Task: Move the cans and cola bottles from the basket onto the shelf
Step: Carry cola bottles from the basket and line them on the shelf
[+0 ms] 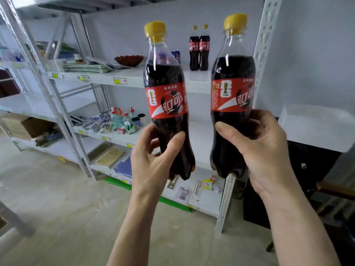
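Left hand [153, 160] grips one cola bottle [166, 100], right hand [257, 148] grips the second bottle [233, 93]; both upright, caps up. Shelf [153, 78] lies ahead and above; two bottles [198, 48] stand there already (right hand nearer that spot, I judge)

Up on the high level sits a dark red bowl [129, 60], and just left of it a stack of folded green cloths [86, 67]. One level down, spray bottles with red triggers [121, 117] stand crowded against a heap of blue-and-white packets [96, 122]. Lower still, a tan folder [109, 156] lies flat beside a blue one [124, 167]. Far left, an open cardboard box [25, 127] rests low. Yellow price tags [120, 81] dot the front edges. Pale floor [57, 198] below.
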